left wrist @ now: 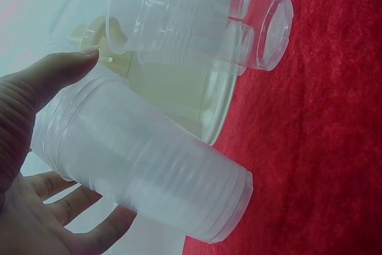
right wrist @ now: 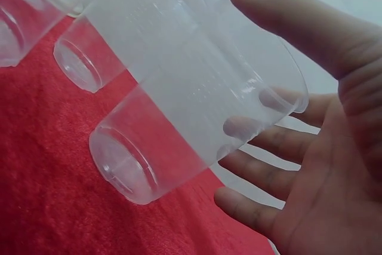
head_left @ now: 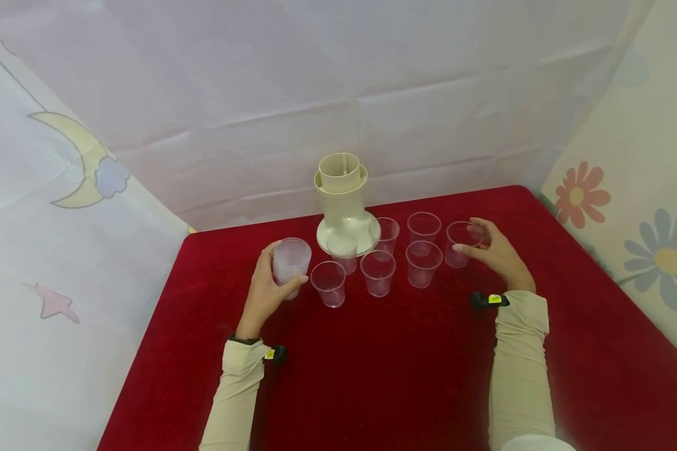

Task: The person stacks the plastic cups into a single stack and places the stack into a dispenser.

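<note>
My left hand holds a stack of nested clear plastic cups, the thumb on the near side and the fingers round the far side. In the left wrist view the stack shows many close rims under the thumb. At the right end of the group of cups, my right hand is curled round a single clear plastic cup. Seen from the right wrist, its fingertips show through the wall of this cup, which stands upright; how firmly they press is unclear.
Between the hands several single clear cups stand upright in two rough rows, among them a front-left cup and a back cup. Behind them is a cream cylindrical holder on a round base. A fabric wall borders the red table.
</note>
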Tool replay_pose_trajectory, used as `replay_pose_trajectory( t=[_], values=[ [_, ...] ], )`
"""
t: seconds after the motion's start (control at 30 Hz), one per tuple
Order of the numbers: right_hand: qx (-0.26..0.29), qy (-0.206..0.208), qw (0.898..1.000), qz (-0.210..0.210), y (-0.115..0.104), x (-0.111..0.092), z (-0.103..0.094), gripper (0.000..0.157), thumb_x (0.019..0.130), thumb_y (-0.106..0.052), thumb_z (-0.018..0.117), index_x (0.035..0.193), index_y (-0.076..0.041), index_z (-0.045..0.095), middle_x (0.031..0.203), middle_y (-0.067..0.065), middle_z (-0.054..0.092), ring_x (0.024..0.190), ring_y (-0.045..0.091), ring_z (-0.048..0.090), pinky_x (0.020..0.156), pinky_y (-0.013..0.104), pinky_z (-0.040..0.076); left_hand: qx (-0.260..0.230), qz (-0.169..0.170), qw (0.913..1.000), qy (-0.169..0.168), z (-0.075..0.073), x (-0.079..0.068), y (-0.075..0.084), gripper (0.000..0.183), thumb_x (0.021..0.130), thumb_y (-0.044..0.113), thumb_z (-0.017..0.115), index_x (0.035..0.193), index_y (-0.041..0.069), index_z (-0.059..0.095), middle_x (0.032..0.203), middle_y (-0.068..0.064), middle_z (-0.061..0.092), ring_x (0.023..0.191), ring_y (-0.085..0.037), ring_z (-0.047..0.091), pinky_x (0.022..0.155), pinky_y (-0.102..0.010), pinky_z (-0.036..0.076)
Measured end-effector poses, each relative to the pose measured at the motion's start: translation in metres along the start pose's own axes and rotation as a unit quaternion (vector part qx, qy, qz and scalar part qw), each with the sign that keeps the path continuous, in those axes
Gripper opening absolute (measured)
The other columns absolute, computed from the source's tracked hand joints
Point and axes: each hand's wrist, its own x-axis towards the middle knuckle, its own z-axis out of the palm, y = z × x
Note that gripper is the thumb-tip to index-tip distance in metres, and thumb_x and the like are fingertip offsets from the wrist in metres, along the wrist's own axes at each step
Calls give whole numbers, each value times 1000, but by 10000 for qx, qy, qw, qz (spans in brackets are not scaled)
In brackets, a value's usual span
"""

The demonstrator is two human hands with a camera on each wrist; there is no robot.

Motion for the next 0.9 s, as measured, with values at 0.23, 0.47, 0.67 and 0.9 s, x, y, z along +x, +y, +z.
replay_pose_trajectory(
  t=[0.23, 0.47, 0.67, 0.9],
  values=[
    [0, -91, 9999, 95, 17, 10, 1, 86, 78, -32, 70, 143, -16, 16, 142, 15, 28, 126, 37, 27, 94, 61, 28, 64, -22, 10000, 33, 0, -1, -1, 85, 65, 37, 79, 135, 32, 31, 124, 3, 44, 104, -15, 47, 80, -42, 46],
    [-89, -105, 9999, 37, 31, 17, 1, 88, 78, -35, 69, 144, -19, 13, 141, 16, 29, 126, 36, 28, 93, 59, 31, 36, -17, 10000, 10, -1, 0, 1, 85, 66, 36, 79, 135, 31, 31, 125, 3, 44, 103, -16, 48, 80, -42, 46],
    [-191, -150, 9997, -24, 31, 16, 3, 84, 79, -36, 68, 142, -15, 16, 139, 17, 31, 121, 36, 32, 91, 58, 33, 19, 10, 10000, -34, -2, 1, 3, 85, 67, 35, 79, 136, 29, 30, 126, 0, 43, 104, -19, 48, 81, -44, 46],
    [-133, -143, 9998, -33, 32, 15, 7, 79, 81, -37, 66, 141, -15, 19, 138, 14, 33, 119, 34, 35, 90, 54, 35, 73, -120, 9999, -73, -2, -1, 2, 85, 67, 39, 78, 136, 29, 30, 127, 1, 42, 105, -19, 47, 81, -45, 46]
  ],
)
